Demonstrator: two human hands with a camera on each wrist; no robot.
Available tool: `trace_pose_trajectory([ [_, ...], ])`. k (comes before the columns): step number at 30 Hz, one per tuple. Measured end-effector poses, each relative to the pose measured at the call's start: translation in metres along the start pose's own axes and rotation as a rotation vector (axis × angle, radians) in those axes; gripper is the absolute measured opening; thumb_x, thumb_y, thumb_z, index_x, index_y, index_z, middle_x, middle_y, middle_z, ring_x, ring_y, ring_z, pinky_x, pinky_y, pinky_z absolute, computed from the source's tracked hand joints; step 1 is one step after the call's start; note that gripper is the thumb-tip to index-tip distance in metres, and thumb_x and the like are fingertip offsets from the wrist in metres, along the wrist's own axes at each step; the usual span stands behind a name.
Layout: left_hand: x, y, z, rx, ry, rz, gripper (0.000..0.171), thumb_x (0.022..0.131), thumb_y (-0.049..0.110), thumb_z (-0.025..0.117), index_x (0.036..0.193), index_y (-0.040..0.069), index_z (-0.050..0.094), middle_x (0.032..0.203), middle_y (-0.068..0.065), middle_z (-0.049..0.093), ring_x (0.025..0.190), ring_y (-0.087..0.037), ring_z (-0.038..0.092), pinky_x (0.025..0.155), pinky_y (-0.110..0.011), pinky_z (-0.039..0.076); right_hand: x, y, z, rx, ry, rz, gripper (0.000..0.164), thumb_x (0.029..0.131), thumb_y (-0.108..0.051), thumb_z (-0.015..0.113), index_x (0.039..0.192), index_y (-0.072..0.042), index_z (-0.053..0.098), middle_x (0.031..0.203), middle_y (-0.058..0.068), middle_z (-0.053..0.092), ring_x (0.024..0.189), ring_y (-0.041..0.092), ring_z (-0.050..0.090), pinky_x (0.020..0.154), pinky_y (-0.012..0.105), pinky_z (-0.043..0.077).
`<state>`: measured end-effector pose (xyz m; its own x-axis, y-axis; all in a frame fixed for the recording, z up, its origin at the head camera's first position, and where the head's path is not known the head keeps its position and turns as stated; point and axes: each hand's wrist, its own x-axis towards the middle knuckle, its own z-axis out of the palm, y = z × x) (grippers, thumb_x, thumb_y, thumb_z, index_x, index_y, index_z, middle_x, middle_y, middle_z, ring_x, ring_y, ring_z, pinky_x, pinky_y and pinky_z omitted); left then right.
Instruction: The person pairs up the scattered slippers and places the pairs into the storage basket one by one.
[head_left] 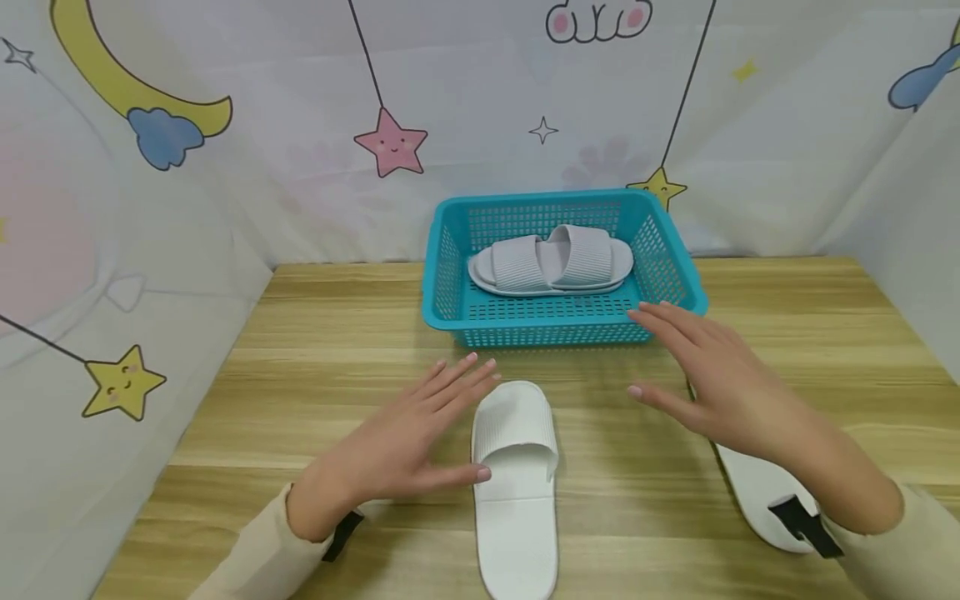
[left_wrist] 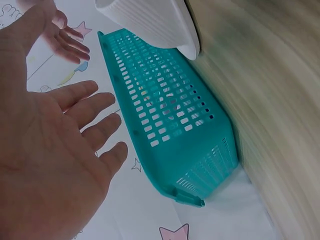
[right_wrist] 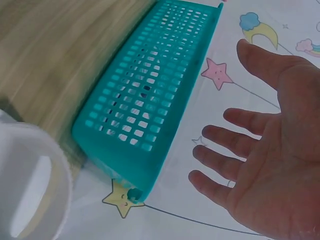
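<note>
My left hand (head_left: 397,442) hovers beside a white slipper (head_left: 517,533), its fingers spread and straight. That slipper lies on the table with its ribbed strap end toward the basket. My right hand (head_left: 723,392), also with straight fingers, is over a second white slipper (head_left: 761,496), which hand and forearm partly hide. A blue-green plastic basket (head_left: 562,324) stands behind both hands, and two pale grey slippers (head_left: 517,265) lie in it. From each wrist, the palm of the left hand (left_wrist: 55,150) and of the right hand (right_wrist: 280,150) shows nothing held.
The wooden table (head_left: 337,333) reaches back to a white cloth (head_left: 480,100) printed with stars and moons. More cloth hangs at the left and right sides. The basket sits near the table's back edge.
</note>
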<state>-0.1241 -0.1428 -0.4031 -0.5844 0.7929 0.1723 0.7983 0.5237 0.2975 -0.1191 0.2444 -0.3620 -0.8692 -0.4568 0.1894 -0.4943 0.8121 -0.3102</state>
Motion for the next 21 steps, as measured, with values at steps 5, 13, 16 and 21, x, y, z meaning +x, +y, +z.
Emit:
trace_pose_trajectory([
  [5, 0.003, 0.001, 0.006, 0.013, -0.014, 0.012, 0.092, 0.098, 0.054, 0.072, 0.167, 0.008, 0.032, 0.175, -0.007, 0.028, 0.164, -0.028, 0.019, 0.132, -0.053, 0.019, -0.011, 0.008, 0.004, -0.005, 0.009, 0.000, 0.084, 0.095, -0.041, 0.080, 0.163, -0.013, 0.039, 0.165, 0.017, 0.042, 0.151, 0.047, 0.037, 0.112, 0.075, 0.033],
  [13, 0.009, 0.004, 0.013, -0.029, -0.074, 0.013, 0.080, 0.103, 0.050, 0.066, 0.168, 0.018, 0.032, 0.173, -0.009, 0.032, 0.161, -0.034, 0.025, 0.130, -0.054, 0.022, -0.027, 0.021, 0.006, -0.011, 0.017, 0.002, 0.080, 0.095, -0.038, 0.081, 0.160, -0.010, 0.044, 0.161, 0.018, 0.046, 0.146, 0.046, 0.043, 0.108, 0.073, 0.037],
  [16, 0.010, 0.005, 0.014, -0.025, -0.090, 0.014, 0.076, 0.105, 0.050, 0.064, 0.168, 0.021, 0.033, 0.172, -0.009, 0.033, 0.160, -0.035, 0.029, 0.130, -0.054, 0.025, -0.031, 0.024, 0.007, -0.016, 0.015, 0.005, 0.080, 0.094, -0.036, 0.082, 0.159, -0.010, 0.045, 0.160, 0.019, 0.047, 0.145, 0.046, 0.044, 0.108, 0.073, 0.038],
  [21, 0.014, 0.005, 0.017, -0.019, -0.106, 0.037, 0.071, 0.106, 0.046, 0.063, 0.167, 0.021, 0.036, 0.171, -0.010, 0.035, 0.158, -0.031, 0.034, 0.129, -0.053, 0.027, -0.034, 0.028, 0.009, -0.008, 0.017, -0.001, 0.081, 0.093, -0.034, 0.083, 0.160, -0.010, 0.044, 0.161, 0.020, 0.046, 0.145, 0.047, 0.045, 0.106, 0.073, 0.038],
])
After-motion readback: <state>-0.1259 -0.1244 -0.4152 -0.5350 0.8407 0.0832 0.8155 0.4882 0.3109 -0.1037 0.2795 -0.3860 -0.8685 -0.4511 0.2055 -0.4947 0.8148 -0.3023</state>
